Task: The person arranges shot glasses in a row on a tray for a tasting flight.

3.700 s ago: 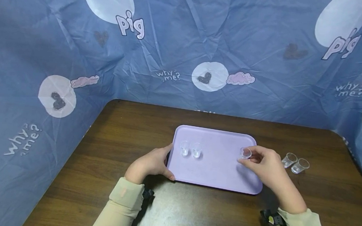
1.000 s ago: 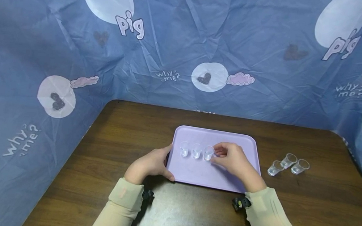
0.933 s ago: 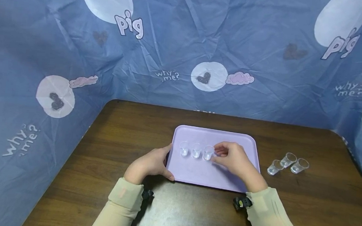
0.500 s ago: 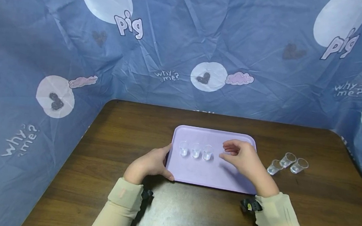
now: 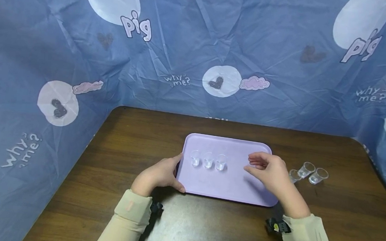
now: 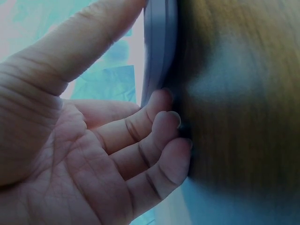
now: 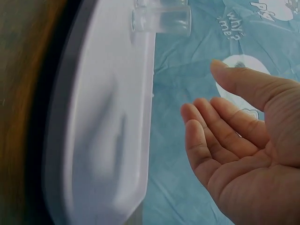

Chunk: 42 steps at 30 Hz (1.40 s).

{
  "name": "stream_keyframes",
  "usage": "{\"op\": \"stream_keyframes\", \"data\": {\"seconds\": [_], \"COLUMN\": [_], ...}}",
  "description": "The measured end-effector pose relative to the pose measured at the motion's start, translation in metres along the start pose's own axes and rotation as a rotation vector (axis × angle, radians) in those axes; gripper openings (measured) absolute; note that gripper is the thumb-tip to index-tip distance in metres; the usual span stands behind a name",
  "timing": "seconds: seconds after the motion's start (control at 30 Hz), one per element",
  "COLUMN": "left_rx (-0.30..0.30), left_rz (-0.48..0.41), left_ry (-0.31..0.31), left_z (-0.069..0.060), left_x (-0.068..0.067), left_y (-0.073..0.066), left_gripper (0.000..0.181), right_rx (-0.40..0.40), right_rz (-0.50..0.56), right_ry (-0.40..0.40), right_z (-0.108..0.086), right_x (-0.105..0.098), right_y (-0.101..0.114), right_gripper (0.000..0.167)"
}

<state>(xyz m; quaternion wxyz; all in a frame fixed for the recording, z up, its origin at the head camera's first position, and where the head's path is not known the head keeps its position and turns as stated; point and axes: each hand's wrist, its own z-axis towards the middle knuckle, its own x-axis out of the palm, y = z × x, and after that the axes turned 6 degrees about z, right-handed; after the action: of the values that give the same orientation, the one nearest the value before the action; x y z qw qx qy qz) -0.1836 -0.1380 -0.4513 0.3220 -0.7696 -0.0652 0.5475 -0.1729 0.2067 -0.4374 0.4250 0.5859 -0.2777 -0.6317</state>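
Observation:
A lilac tray lies on the table, with three small clear cups in a row on it: left, middle and right. My left hand holds the tray's left side, its thumb at the near corner; in the left wrist view the fingers of this hand bend against the rim. Over the tray's right part hovers my right hand, holding nothing. Its fingers are loosely bent and parted from the thumb, as the hand shows in the right wrist view.
Three more clear cups stand close together on the table right of the tray: one partly behind my right hand, one behind it and one farthest right. A blue printed cloth hangs behind and beside the brown table.
My right hand set a third cup on the tray beside the other two, let go of it and moved off to the right. My left hand has stayed at the tray.

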Motion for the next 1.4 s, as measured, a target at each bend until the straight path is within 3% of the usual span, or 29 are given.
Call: {"op": "stream_keyframes", "data": {"seconds": [0.97, 1.4], "left_rx": [0.009, 0.012], "left_rz": [0.008, 0.007], "left_ry": [-0.015, -0.008], "left_z": [-0.001, 0.001], "left_x": [0.000, 0.001], "left_y": [0.000, 0.001], "left_gripper": [0.120, 0.121], "right_rx": [0.003, 0.015], "right_rz": [-0.038, -0.062], "right_ry": [-0.219, -0.267], "right_z": [-0.035, -0.047], "right_x": [-0.059, -0.079], "right_y": [-0.011, -0.025], "right_gripper": [0.041, 0.046]}}
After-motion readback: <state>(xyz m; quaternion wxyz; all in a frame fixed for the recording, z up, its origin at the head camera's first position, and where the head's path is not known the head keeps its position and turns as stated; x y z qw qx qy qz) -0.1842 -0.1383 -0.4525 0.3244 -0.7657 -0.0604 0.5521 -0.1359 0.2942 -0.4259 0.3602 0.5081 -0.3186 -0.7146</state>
